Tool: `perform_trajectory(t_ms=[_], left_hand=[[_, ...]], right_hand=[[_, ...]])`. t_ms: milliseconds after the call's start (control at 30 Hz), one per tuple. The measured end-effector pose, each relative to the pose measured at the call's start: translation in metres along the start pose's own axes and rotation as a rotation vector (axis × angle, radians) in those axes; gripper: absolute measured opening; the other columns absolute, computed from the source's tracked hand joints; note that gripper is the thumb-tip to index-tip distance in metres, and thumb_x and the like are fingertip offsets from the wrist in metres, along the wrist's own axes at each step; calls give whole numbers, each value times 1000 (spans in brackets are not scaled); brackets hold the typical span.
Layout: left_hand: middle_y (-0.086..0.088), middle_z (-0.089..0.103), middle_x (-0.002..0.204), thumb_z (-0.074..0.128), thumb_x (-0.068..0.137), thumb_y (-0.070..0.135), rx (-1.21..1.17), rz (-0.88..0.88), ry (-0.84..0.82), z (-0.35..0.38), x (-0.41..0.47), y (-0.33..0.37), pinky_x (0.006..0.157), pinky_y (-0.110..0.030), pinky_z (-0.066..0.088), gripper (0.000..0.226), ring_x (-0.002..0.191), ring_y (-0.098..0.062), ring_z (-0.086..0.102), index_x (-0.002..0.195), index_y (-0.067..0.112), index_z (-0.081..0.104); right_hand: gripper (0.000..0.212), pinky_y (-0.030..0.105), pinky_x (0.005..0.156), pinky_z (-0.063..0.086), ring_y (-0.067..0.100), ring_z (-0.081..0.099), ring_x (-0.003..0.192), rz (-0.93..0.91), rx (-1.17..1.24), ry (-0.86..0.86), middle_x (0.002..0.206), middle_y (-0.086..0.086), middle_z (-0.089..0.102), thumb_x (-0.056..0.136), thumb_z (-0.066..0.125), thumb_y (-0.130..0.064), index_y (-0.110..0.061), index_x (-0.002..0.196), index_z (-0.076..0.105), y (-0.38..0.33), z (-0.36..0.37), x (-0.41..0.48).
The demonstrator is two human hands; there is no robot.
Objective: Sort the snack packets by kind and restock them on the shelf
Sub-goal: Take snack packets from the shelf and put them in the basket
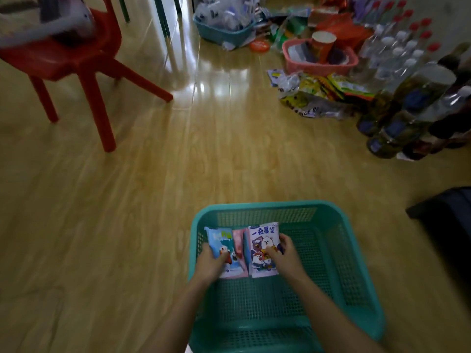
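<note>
A teal plastic basket (331,250) sits on the wooden floor right in front of me. Inside it, at the far left, lie a blue snack packet (219,240), a pink packet (239,245) and a lilac packet with cartoon animals (262,240). My left hand (210,261) grips the blue packet at its near end. My right hand (285,256) holds the lilac packet by its right edge, thumb on its face. More snack packets (316,95) lie heaped on the floor at the far right.
A red plastic chair (84,62) stands at the far left. A second teal basket (224,29) and a pink basket (321,59) with a paper cup sit at the back. Many bottles (407,80) crowd the right side. A dark object (446,217) lies at the right edge.
</note>
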State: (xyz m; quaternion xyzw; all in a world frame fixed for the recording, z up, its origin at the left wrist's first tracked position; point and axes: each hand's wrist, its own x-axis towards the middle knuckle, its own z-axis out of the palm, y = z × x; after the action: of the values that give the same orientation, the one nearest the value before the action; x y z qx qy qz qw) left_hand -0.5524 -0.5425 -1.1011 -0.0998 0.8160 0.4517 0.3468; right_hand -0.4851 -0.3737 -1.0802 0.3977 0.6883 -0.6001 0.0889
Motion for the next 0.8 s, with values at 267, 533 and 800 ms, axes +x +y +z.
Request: perform_trajectory(t_ms=[267, 533, 800], left_hand=[[-15, 63, 110, 56, 91, 31, 498, 45, 103, 6, -3, 19, 82, -35, 48, 35, 102, -30, 61, 110, 4, 46], [-1, 64, 93, 40, 95, 16, 1053, 262, 129, -16, -32, 67, 65, -24, 47, 25, 82, -17, 62, 116, 9, 51], [2, 67, 98, 38, 96, 37, 1108, 542, 285, -119, -206, 299, 64, -27, 45, 31, 88, -18, 63, 115, 17, 53]], right_hand=[[42, 33, 77, 47, 23, 55, 96, 75, -84, 65, 129, 15, 52, 91, 57, -10, -2, 127, 37, -4, 11, 12], [42, 33, 97, 38, 24, 42, 121, -81, -706, 62, 135, 8, 41, 92, 51, -20, -8, 130, 42, -45, -15, -8], [29, 34, 86, 48, 19, 53, 111, -382, -732, 242, 125, -2, 54, 92, 48, -20, -22, 119, 57, -274, -168, -171]])
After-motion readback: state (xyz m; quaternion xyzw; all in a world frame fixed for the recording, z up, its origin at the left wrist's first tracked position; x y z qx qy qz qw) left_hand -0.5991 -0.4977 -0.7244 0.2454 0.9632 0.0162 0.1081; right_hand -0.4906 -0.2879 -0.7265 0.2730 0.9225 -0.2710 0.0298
